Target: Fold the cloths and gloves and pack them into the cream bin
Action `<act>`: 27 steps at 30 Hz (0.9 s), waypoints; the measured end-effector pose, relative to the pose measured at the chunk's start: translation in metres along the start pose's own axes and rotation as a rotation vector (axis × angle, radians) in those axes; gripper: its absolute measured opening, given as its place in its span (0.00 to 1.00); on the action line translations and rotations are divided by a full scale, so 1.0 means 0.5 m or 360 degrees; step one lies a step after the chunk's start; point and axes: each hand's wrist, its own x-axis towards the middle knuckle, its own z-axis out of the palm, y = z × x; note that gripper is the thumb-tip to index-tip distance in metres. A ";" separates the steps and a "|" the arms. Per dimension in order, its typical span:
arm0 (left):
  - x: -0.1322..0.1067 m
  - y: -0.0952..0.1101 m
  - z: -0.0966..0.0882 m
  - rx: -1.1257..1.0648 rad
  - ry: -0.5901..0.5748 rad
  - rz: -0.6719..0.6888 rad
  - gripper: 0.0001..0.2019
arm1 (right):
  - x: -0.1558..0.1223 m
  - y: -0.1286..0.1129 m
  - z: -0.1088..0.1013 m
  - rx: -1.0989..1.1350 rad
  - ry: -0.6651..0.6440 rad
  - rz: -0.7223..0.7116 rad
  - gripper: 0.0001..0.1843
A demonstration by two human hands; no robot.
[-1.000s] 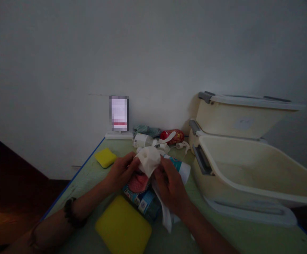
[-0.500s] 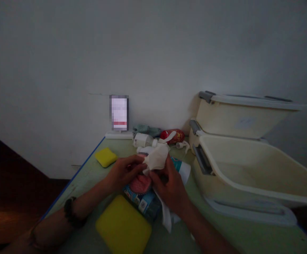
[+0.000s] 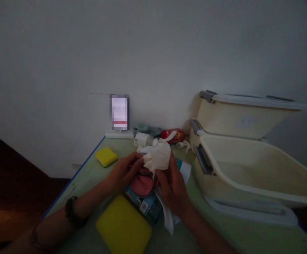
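Note:
My left hand (image 3: 124, 172) pinches the left edge of a crumpled white cloth (image 3: 160, 157). The cloth's right side lies between the thumb and fingers of my right hand (image 3: 174, 187). Its exact kind does not show. Under my hands lie a pink cloth item with a dark patterned edge (image 3: 142, 185) and a clear bottle with a blue label (image 3: 145, 205). A large yellow sponge (image 3: 124, 225) is nearest to me. Behind my right hand a white and teal roll-shaped item (image 3: 185, 171) is partly hidden. A white strip (image 3: 168, 220) hangs below that hand.
On the right stands a cream storage bin (image 3: 209, 190), its lid (image 3: 230, 116) raised. A small yellow sponge (image 3: 106, 156), a white-labelled bottle (image 3: 144, 140), a green cloth (image 3: 146, 129), a red can (image 3: 173, 135) and a white spray nozzle (image 3: 184, 145) lie farther back. A phone (image 3: 120, 112) stands by the wall.
The white cloth is spread a little wider and has shifted slightly right with my right hand. My left fingers have moved slightly on its left edge.

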 end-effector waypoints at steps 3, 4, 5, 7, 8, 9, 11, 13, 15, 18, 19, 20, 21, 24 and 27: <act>-0.003 -0.002 0.001 -0.0073 -0.0002 0.0022 0.11 | 0.000 0.000 0.001 0.0112 -0.0046 0.0028 0.32; -0.003 -0.002 0.000 -0.0110 -0.0018 0.0038 0.10 | 0.001 0.001 0.002 0.0152 -0.0077 0.0033 0.33; -0.003 -0.002 0.000 -0.0137 -0.0052 0.0067 0.10 | 0.001 0.003 0.003 0.0177 -0.0103 0.0041 0.34; -0.003 -0.002 -0.002 -0.0127 -0.0132 0.0152 0.08 | 0.001 0.007 0.004 0.0174 -0.0129 0.0075 0.38; -0.003 -0.001 -0.002 -0.0101 -0.0156 0.0192 0.08 | 0.001 0.009 0.005 0.0147 -0.0120 0.0099 0.38; -0.003 -0.001 -0.003 -0.0076 -0.0164 0.0214 0.08 | 0.000 0.010 0.006 0.0118 -0.0102 0.0118 0.37; -0.003 0.001 -0.002 -0.0083 -0.0148 0.0170 0.08 | 0.000 0.010 0.005 0.0090 -0.0063 0.0131 0.32; -0.003 0.003 0.000 -0.0147 -0.0103 0.0075 0.09 | 0.002 0.007 0.000 0.0096 -0.0027 0.0112 0.27; -0.003 0.004 0.001 -0.0165 -0.0063 0.0008 0.09 | 0.006 0.001 -0.008 0.0023 0.0022 0.0027 0.21; -0.003 0.003 0.001 -0.0089 -0.0048 0.0057 0.09 | 0.015 -0.008 -0.025 -0.0268 0.0124 -0.0227 0.08; -0.003 0.002 0.000 -0.0061 -0.0055 0.0091 0.09 | 0.017 -0.011 -0.030 -0.0347 0.0141 -0.0304 0.06; -0.003 0.000 0.000 -0.0034 -0.0066 0.0125 0.09 | 0.019 -0.013 -0.034 -0.0395 0.0135 -0.0357 0.06; -0.003 -0.001 -0.001 -0.0009 -0.0088 0.0144 0.09 | 0.021 -0.013 -0.036 -0.0411 0.0105 -0.0387 0.07; -0.003 -0.007 -0.001 0.0038 -0.0108 0.0146 0.10 | 0.021 -0.012 -0.036 -0.0387 -0.0104 -0.0430 0.13; -0.002 -0.015 -0.001 0.0024 -0.0116 0.0138 0.11 | 0.016 -0.008 -0.026 -0.0357 -0.0290 -0.0454 0.18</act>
